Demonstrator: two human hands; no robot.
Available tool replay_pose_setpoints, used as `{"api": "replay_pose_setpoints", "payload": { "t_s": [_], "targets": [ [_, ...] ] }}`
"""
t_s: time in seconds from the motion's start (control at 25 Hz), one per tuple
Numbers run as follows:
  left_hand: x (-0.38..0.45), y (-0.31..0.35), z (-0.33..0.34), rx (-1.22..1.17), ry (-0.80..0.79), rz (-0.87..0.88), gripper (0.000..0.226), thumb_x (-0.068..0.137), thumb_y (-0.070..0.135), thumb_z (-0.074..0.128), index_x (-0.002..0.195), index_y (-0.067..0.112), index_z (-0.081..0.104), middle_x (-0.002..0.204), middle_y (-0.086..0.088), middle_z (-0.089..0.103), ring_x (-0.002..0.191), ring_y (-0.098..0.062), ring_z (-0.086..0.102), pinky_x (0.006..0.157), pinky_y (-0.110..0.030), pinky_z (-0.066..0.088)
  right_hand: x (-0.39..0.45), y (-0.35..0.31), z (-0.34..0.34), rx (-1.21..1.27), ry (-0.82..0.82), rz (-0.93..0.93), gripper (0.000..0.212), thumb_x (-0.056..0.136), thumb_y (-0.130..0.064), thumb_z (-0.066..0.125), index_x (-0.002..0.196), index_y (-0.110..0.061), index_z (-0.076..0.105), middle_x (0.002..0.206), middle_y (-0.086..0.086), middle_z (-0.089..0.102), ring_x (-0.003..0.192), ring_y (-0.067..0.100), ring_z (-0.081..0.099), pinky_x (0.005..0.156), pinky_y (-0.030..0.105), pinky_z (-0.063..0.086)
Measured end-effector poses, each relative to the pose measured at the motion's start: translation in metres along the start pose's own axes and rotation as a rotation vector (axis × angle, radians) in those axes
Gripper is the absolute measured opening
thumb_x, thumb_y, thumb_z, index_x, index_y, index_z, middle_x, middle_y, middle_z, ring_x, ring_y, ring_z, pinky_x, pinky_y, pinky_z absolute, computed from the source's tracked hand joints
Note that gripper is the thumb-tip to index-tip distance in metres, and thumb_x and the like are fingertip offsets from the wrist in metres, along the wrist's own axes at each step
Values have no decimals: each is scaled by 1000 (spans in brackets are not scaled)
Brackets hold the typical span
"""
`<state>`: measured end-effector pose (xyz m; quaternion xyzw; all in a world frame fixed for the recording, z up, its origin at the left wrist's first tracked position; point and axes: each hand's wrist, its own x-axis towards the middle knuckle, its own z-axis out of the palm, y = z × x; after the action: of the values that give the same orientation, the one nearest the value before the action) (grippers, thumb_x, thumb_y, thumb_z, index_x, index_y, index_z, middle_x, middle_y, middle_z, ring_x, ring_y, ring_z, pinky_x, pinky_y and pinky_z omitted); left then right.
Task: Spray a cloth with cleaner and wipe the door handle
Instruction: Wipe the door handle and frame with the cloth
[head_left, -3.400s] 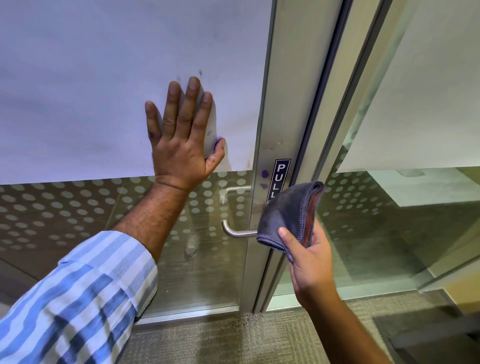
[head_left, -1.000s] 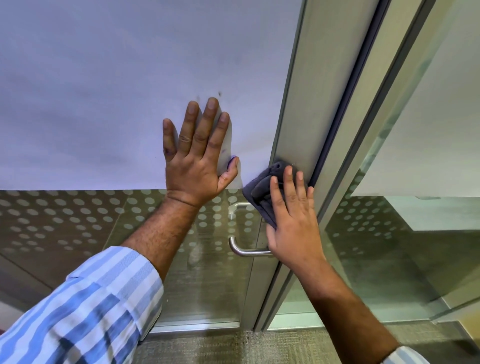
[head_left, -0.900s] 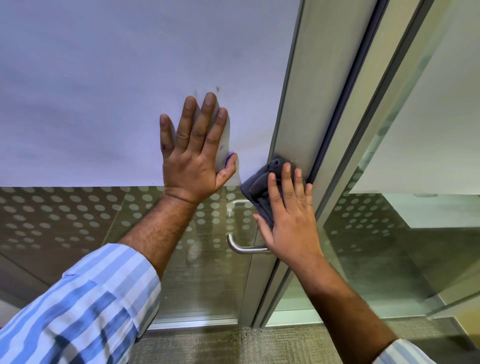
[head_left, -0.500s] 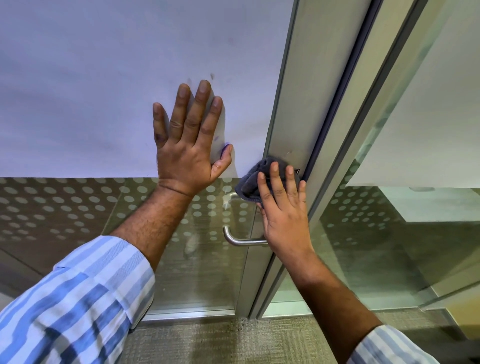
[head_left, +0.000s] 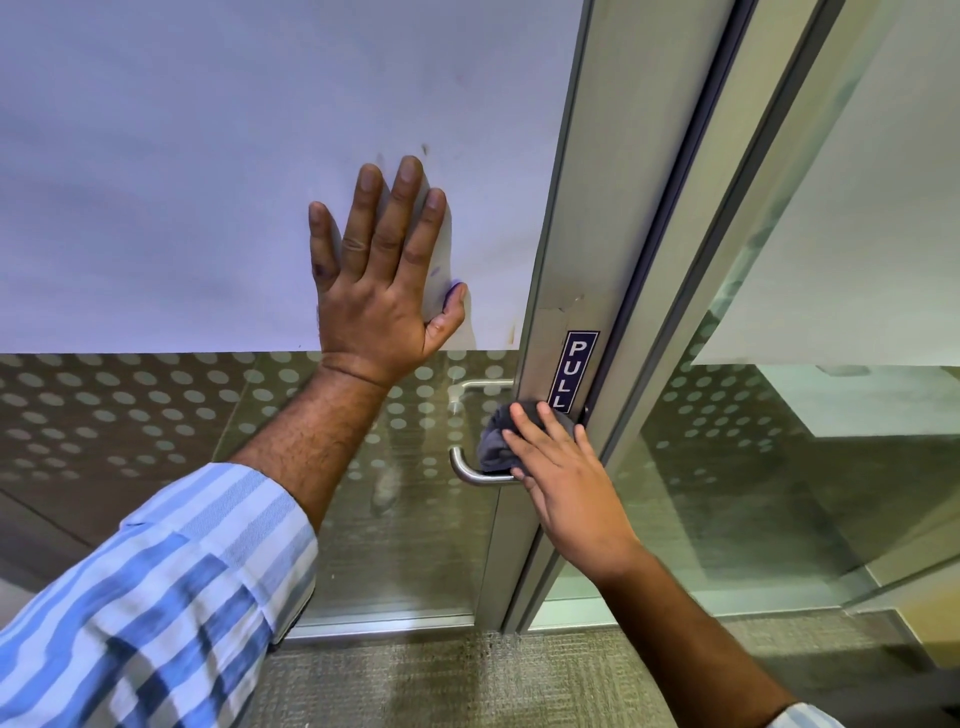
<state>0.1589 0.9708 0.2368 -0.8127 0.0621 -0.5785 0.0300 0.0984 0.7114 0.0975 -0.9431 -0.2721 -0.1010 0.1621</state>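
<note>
A silver lever door handle (head_left: 467, 474) juts left from the metal door stile (head_left: 582, 260), just under a dark "PULL" label (head_left: 573, 372). My right hand (head_left: 563, 470) presses a bunched grey cloth (head_left: 496, 441) flat against the stile at the root of the handle, fingers spread over the cloth. My left hand (head_left: 382, 283) lies flat and open on the white film of the glass door, up and left of the handle. The handle's inner end is hidden by the cloth and my palm. No spray bottle is in view.
The glass door (head_left: 208, 208) has white film above and a dotted frosted band (head_left: 130, 410) below. A second glass panel (head_left: 805, 467) stands to the right of the frame. Grey-green carpet (head_left: 467, 680) runs along the bottom.
My right hand has slid the cloth down the stile, from above the PULL label to the base of the handle, uncovering the label. My left hand stays flat on the door.
</note>
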Motion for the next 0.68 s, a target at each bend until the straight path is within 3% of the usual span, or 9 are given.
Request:
{"api": "replay_pose_setpoints", "payload": {
  "t_s": [0.04,0.12,0.2,0.28,0.4,0.48,0.56,0.68],
  "targets": [
    [0,0,0,1,-2,2,76,98,49,63,161,10,43,164,-20,47,152,-42,30,119,-73,25,-1,-3,-10,151,-8,34,49,112,-34,46,160,-37,41,174,-23,18,163,3,10,133,45,20],
    [0,0,1,0,-4,-2,77,98,50,63,161,11,42,164,-19,46,153,-42,29,119,-73,25,-6,-13,-34,628,29,179,44,112,-28,46,155,-37,51,168,-16,41,153,7,41,123,34,41],
    [0,0,1,-2,-5,-6,77,98,50,63,161,11,43,165,-19,46,153,-41,29,119,-73,24,-14,-27,-55,1056,253,400,38,112,-22,46,143,-33,64,146,-8,67,131,15,65,107,37,57],
    [1,0,1,-1,-5,-2,76,98,50,62,161,11,44,164,-19,47,153,-41,28,119,-73,24,-16,-41,-75,1286,530,581,33,112,-24,45,125,-34,73,123,-5,79,118,19,73,101,41,58],
    [1,0,0,-10,-2,-6,74,98,49,61,160,10,46,164,-19,48,153,-41,29,119,-73,25,-2,-51,-95,1374,918,635,29,113,-28,43,120,-27,71,109,-7,80,111,18,74,90,31,61],
    [0,0,0,-6,-3,-7,74,99,49,61,160,10,47,164,-19,48,153,-42,31,119,-73,25,8,-52,-99,1394,1056,617,31,114,-30,42,128,-22,68,111,-9,79,110,13,74,90,26,60],
    [0,0,0,-3,-2,-4,75,98,50,61,160,11,46,164,-19,48,153,-41,31,119,-73,25,12,-49,-96,1476,1044,691,34,113,-35,44,134,-20,66,116,-8,77,115,13,73,92,29,59],
    [-1,0,1,0,-7,-6,74,99,50,61,160,11,46,164,-19,48,153,-40,29,119,-72,25,7,-46,-84,1604,918,832,29,111,-38,48,127,-25,69,115,-7,77,122,19,71,99,39,56]
  ]
}}
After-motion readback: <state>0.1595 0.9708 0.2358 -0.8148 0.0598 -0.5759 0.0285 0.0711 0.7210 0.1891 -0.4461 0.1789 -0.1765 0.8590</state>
